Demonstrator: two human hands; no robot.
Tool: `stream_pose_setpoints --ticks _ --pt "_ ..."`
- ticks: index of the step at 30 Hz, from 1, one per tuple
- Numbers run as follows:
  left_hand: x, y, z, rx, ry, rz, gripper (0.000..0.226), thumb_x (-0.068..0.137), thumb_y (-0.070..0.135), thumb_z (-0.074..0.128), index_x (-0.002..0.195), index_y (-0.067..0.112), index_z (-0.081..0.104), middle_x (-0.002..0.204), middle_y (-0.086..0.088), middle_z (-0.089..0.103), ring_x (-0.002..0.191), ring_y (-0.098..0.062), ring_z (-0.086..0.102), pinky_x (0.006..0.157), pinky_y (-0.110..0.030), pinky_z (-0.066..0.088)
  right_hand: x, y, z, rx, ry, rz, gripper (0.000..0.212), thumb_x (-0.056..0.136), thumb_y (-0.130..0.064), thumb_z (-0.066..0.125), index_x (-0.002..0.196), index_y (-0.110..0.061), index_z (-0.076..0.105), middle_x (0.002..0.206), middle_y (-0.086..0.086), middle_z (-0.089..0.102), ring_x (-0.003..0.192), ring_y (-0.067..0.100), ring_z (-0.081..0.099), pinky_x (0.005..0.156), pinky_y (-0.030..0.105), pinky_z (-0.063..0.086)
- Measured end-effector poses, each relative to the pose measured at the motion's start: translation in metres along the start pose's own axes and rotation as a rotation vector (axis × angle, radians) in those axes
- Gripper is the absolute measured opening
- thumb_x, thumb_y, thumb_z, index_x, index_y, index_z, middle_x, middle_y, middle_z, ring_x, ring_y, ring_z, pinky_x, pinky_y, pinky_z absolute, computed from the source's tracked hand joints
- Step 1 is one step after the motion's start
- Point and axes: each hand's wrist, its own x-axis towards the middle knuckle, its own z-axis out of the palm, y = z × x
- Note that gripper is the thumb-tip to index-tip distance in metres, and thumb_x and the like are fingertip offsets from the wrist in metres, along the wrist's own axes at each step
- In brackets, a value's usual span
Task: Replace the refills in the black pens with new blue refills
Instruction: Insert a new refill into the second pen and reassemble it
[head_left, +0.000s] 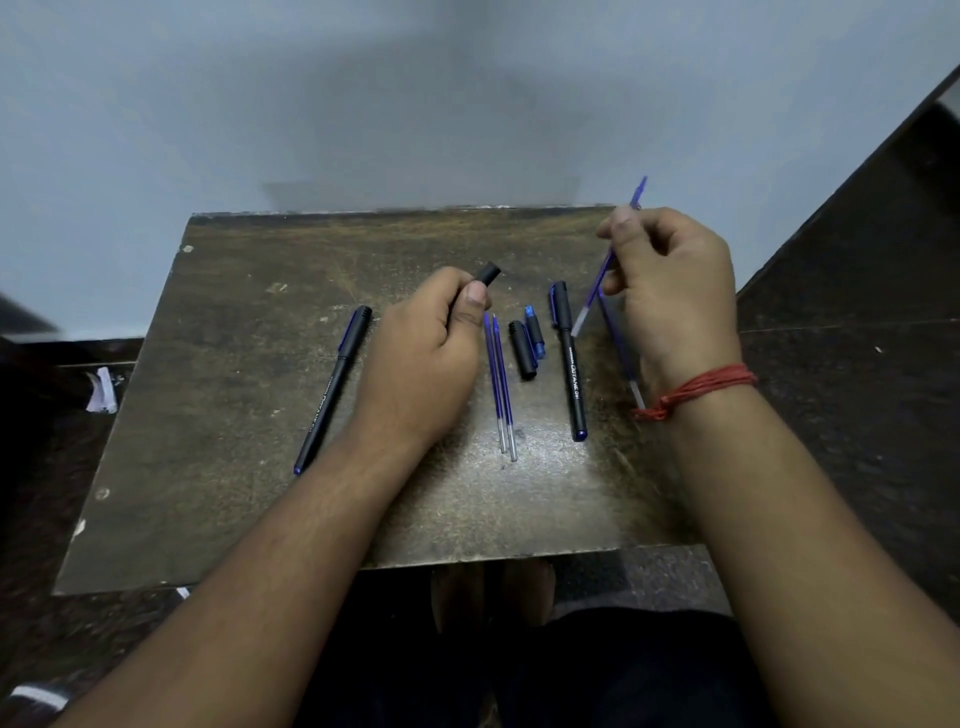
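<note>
My left hand (431, 343) is closed around a black pen barrel (488, 273), whose open end sticks out past my thumb. My right hand (670, 291) pinches a blue refill (597, 283) held tilted above the table. Two blue refills (500, 384) lie side by side in the middle of the table. A capped black pen (569, 364) lies right of them, and another capped black pen (332, 389) lies at the left. A black cap and a small blue-tipped piece (527, 345) rest between the refills and the right pen. One more refill (621, 353) lies partly under my right wrist.
The work surface is a small dark worn wooden table (234, 457) against a pale wall. A dark floor surrounds it, with a scrap of white paper (101, 389) at the left. My knees show below the table's near edge.
</note>
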Motion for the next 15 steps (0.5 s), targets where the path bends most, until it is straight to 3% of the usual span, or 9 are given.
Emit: stream_pose_setpoints --ticks 5,10,15 --pt "0.0 0.001 -0.001 -0.005 0.024 -0.014 0.022 0.105 0.023 0.047 0.093 0.015 0.065 0.057 0.015 0.042 0.055 0.002 0.045 0.05 -0.012 0.031 -0.003 0.0 0.001 -0.38 -0.067 -0.138 0.02 0.099 -0.036 0.059 0.103 -0.023 0.073 0.082 -0.012 0.063 0.076 0.002 0.057 0.064 0.012 0.041" --pt "0.001 0.001 -0.001 -0.03 0.031 -0.034 0.024 0.105 0.024 0.046 0.094 0.015 0.065 0.063 0.015 0.049 0.058 0.007 0.048 0.053 -0.01 0.033 -0.001 0.002 -0.006 -0.66 -0.115 -0.129 0.014 0.097 -0.037 0.06 0.102 -0.025 0.064 0.09 -0.004 0.066 0.088 0.018 0.062 0.078 0.034 0.051" --pt "0.001 0.0 -0.001 -0.038 0.036 -0.045 0.025 0.105 0.025 0.045 0.095 0.014 0.066 0.062 0.016 0.049 0.057 0.006 0.047 0.052 -0.011 0.032 0.002 -0.002 -0.014 -0.814 -0.153 -0.092 0.018 0.096 -0.038 0.06 0.1 -0.021 0.062 0.096 0.002 0.067 0.093 0.025 0.061 0.076 0.034 0.048"
